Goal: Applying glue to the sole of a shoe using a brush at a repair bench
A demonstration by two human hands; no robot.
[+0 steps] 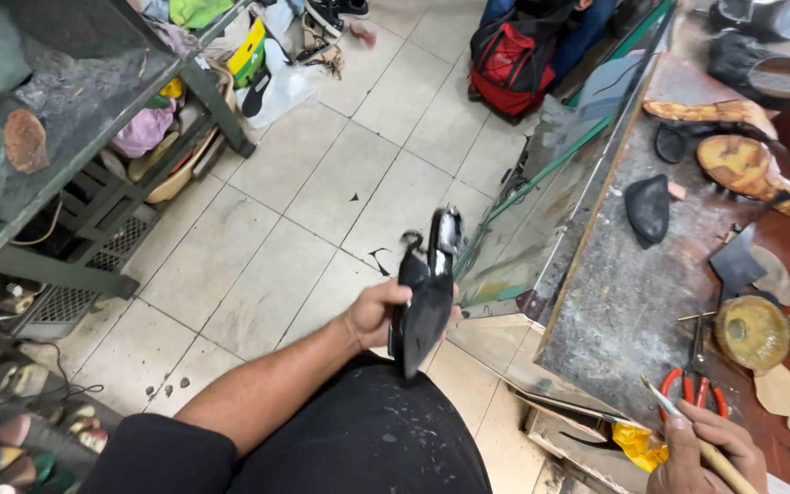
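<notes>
My left hand (377,313) grips a black shoe (427,293) by its middle, holding it on edge over the tiled floor, toe end pointing away from me. My right hand (701,448) at the lower right holds a thin wooden-handled brush (688,428) over the edge of the workbench (614,311). Red-handled pliers (695,380) lie just beyond that hand, next to a round yellowish glue pot (752,331).
On the bench lie black sole pieces (648,209), wooden shoe lasts (747,165) and leather scraps. A green metal shelf (93,110) stands at the left with shoes under it. Another person with a red bag (509,59) sits at the far end of the floor.
</notes>
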